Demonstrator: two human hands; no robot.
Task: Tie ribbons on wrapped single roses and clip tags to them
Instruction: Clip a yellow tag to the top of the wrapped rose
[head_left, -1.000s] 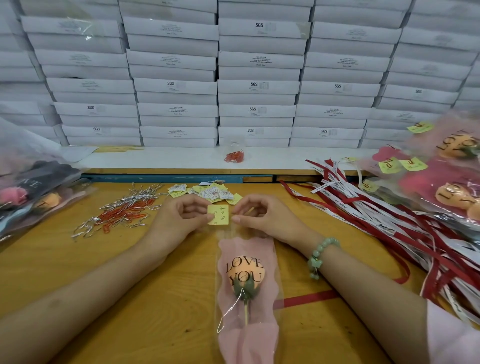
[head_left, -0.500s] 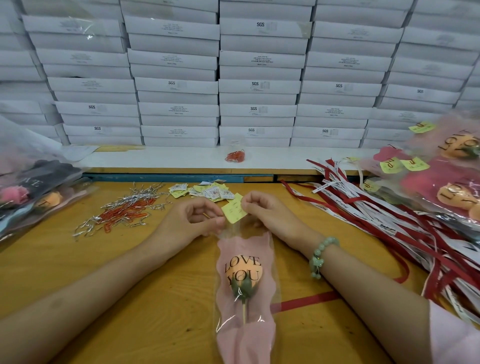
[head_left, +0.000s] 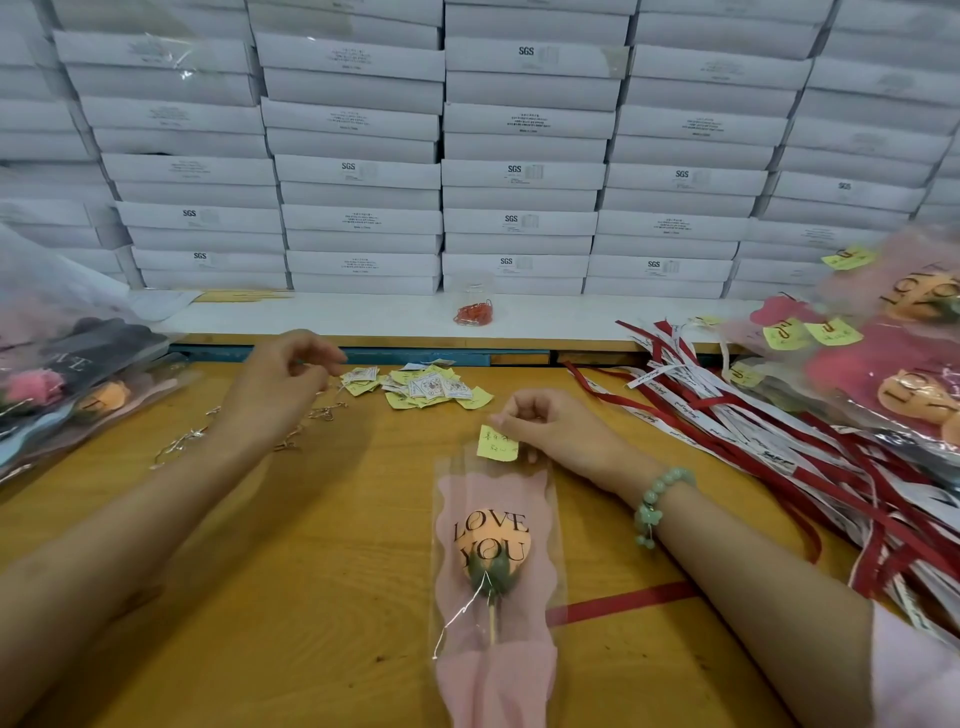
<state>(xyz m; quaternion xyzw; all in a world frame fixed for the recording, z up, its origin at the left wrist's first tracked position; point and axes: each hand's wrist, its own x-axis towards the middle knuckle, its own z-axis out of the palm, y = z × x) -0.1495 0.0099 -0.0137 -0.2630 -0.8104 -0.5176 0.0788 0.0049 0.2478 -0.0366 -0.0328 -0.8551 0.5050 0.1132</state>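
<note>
Head view: rose (head_left: 492, 545) on wooden table (head_left: 322, 597), boxes (head_left: 519, 171) behind.

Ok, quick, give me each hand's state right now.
Left hand: open, loosely curled above the clips, nothing visible in it.
Right hand: pinching the yellow tag at the top of the wrapped rose.

A pale-green bead bracelet (head_left: 655, 503) circles the right wrist, and a light-pink sleeve (head_left: 917, 675) covers that upper arm.

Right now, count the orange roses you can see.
4: one orange rose in front of the person, one in the left pile, two in the right pile; the piles may hide more.
</note>
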